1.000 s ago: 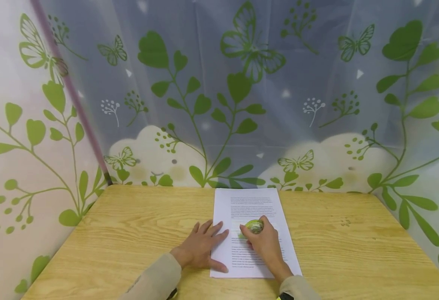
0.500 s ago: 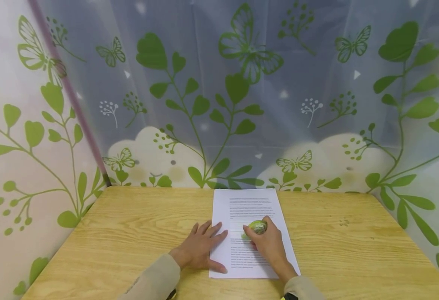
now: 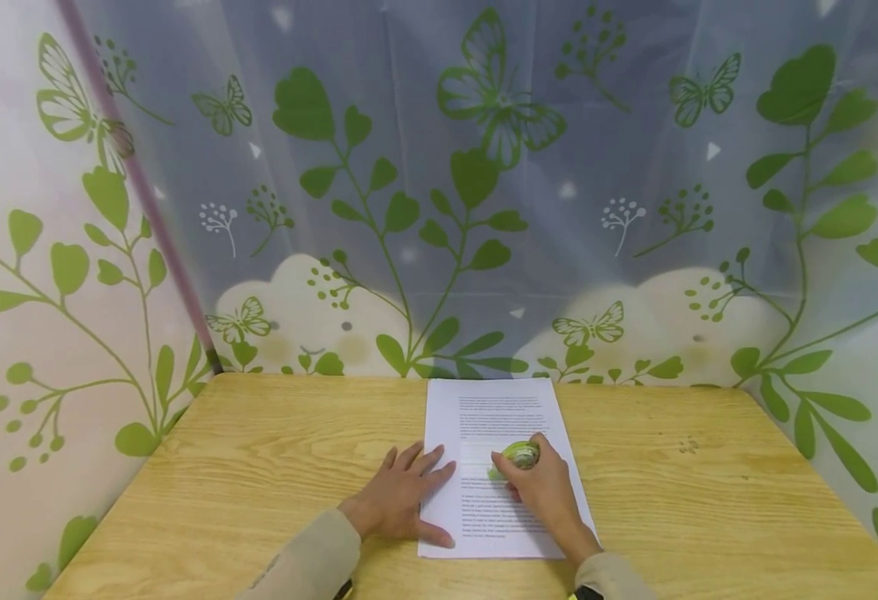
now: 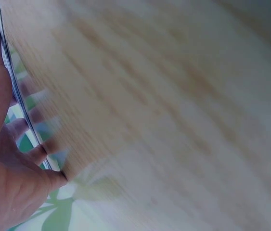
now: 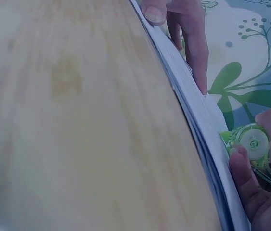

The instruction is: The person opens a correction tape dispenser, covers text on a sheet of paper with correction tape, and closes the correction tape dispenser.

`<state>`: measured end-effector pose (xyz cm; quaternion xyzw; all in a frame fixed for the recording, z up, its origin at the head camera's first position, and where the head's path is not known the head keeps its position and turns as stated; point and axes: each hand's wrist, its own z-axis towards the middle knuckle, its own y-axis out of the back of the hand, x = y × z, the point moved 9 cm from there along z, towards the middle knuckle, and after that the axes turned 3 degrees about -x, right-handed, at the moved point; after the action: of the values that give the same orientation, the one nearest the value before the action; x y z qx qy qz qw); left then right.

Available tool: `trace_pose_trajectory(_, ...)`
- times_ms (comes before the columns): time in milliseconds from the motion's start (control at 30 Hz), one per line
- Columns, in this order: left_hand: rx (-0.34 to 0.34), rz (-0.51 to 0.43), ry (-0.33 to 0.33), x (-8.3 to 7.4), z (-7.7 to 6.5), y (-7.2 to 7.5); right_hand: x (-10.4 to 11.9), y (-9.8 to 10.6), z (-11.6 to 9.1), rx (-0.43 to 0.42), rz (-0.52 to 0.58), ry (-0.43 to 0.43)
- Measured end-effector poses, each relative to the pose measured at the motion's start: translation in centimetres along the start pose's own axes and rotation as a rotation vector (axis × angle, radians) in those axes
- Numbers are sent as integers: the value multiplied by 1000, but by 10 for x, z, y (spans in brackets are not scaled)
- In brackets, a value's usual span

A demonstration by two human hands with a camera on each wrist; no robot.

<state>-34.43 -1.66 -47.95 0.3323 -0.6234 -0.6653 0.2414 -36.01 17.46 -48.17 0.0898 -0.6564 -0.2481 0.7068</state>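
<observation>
A green, clear-cased correction tape (image 3: pixel 521 455) is held between the thumb and fingers of my right hand (image 3: pixel 551 492). Its tip points down and left onto the printed page of a paper stack (image 3: pixel 442 408). To the left of the tip, a white band with faint lines breaks up the printed text. In the right wrist view the round reel of the correction tape (image 5: pixel 254 142) shows through its casing, close to the page. My left hand (image 3: pixel 404 493) lies on the stack's left edge, fingers spread, with the thumb near the lower corner.
Under the paper stack is a wood-grain table (image 3: pixel 281 442). A curtain (image 3: pixel 619 167) with green leaves and butterflies hangs behind it and along both sides. At the left corner a pinkish pole (image 3: pixel 157 208) slants down to the table's back edge.
My right hand has slid a little to the right across the page with the correction tape. My left hand keeps its place on the paper.
</observation>
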Motion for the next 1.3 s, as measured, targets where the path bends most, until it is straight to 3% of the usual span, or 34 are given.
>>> trace_pose_trajectory(1300,-7,-34,-11,-1,-1,0,-12,15,8,26,28,-55)
